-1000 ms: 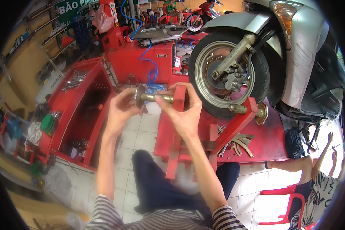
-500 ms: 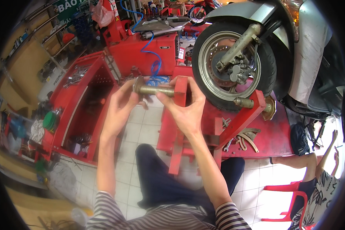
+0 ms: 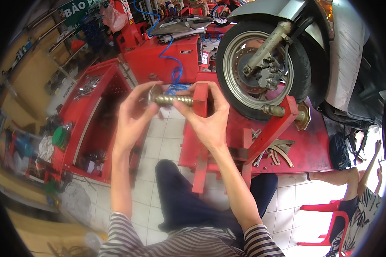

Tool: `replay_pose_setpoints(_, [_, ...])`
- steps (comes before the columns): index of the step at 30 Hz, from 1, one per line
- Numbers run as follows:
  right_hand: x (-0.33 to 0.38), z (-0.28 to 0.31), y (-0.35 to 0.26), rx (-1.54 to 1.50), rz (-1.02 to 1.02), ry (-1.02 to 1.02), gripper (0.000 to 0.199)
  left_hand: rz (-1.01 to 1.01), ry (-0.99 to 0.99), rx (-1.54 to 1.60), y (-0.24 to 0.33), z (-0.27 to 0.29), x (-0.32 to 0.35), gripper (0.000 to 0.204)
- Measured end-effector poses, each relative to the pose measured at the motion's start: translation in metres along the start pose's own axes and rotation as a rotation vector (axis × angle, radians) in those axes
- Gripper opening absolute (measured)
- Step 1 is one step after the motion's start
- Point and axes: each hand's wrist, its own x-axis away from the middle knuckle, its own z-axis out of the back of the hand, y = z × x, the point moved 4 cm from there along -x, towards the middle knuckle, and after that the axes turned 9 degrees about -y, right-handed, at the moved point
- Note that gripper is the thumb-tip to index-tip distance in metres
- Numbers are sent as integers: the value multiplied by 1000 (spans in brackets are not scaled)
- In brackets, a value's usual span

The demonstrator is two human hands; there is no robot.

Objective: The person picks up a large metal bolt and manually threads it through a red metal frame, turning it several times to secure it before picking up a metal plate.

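Note:
A thick threaded brass-coloured screw (image 3: 173,100) runs sideways into the top of a red steel upright (image 3: 200,99) of the wheel clamp. My left hand (image 3: 135,115) pinches the screw's flat metal head at its left end. My right hand (image 3: 208,120) wraps around the red upright, fingers on the screw where it enters. A matching screw (image 3: 273,111) sits in the opposite red arm (image 3: 274,128), pressed toward the scooter's front wheel (image 3: 261,68).
A silver scooter (image 3: 343,55) stands on the red lift platform (image 3: 304,150) with wrenches (image 3: 278,150) lying on it. A red tool cart (image 3: 90,124) stands at the left. Another person sits on a red plastic stool (image 3: 326,227) at the lower right. A blue coiled hose (image 3: 175,68) hangs behind.
The view has shifted, so hands and screw sit a little higher and further right. My left fingers have shifted on the screw's head. Both hands stay on the clamp.

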Motion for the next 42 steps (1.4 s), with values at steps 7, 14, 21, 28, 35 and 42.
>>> replay_pose_setpoints(7, [2, 5, 3, 85, -54, -17, 37, -322, -36, 46, 2, -17, -6, 69])
replay_pose_setpoints(14, [2, 5, 1, 8, -8, 21, 36, 92, -12, -26, -2, -11, 2, 55])
replay_pose_setpoints(21, [1, 1, -2, -28, -60, 17, 38, -268, -16, 12, -8, -11, -3, 58])
replay_pose_setpoints(28, [2, 3, 10, -33, 65, 53, 43, -192, 88, -205, 3, -7, 4, 48])
replay_pose_setpoints(35, [1, 6, 2, -38, -17, 19, 40, 74, 109, -163, -14, 4, 3, 49])
replay_pose_setpoints(42, [1, 7, 4, 43, 76, 64, 45, -352, 113, -1, -4, 9, 12, 40])
